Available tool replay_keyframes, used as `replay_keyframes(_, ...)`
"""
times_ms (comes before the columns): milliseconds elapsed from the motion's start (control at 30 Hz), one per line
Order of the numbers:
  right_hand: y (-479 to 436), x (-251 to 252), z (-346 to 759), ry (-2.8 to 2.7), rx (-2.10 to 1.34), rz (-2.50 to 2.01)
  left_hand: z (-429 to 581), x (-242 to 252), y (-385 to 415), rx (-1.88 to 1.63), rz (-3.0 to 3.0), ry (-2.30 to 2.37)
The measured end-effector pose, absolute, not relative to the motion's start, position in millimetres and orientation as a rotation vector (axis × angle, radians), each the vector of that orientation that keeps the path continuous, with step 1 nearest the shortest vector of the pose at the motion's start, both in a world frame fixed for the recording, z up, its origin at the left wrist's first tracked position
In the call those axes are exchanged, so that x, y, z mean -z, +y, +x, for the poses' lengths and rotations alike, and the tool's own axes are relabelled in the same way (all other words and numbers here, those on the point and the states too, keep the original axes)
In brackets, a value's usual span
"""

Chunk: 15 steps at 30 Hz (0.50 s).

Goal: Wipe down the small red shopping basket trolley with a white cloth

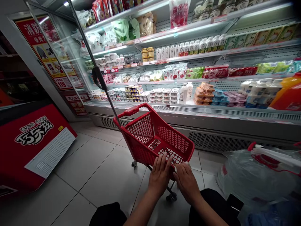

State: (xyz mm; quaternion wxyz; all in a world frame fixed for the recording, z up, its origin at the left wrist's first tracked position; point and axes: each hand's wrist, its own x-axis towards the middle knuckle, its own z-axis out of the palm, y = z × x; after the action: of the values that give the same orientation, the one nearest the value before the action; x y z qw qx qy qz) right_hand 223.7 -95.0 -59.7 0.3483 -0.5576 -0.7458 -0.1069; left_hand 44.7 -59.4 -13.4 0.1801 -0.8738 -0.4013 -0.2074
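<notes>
the shopping basket (162, 135) is bright red with a grid of small holes in its walls and bottom; its pull handle (98, 77) is dark grey with a black grip. the floor (98, 166) is pale grey tile with thin dark seams. the freezer cabinet (28, 144) is red with white and black lettering and a white slatted vent. the wall poster (47, 53) is red and yellow. the chiller shelves (211, 110) are white, lit, carrying white bottles (185, 92), green packets (194, 72), red packets (216, 71) and an orange jug (288, 92). the plastic bag (254, 179) is clear with red marks.
</notes>
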Motion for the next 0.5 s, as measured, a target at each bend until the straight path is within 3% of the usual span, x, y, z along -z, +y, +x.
replay_keyframes(133, -94, 50, 265, -2.094, 0.168, -1.398, 21, -13, -37, 0.480, -2.608, -1.010)
replay_keyframes(233, -90, 46, 290, -2.123, 0.116, -1.417, -14, -35, -6, 0.557, -2.471, -1.209)
replay_keyframes(500, -76, 63, 295, -1.876, 0.339, -1.493, -42, -41, 16, 0.618, -2.345, -1.326)
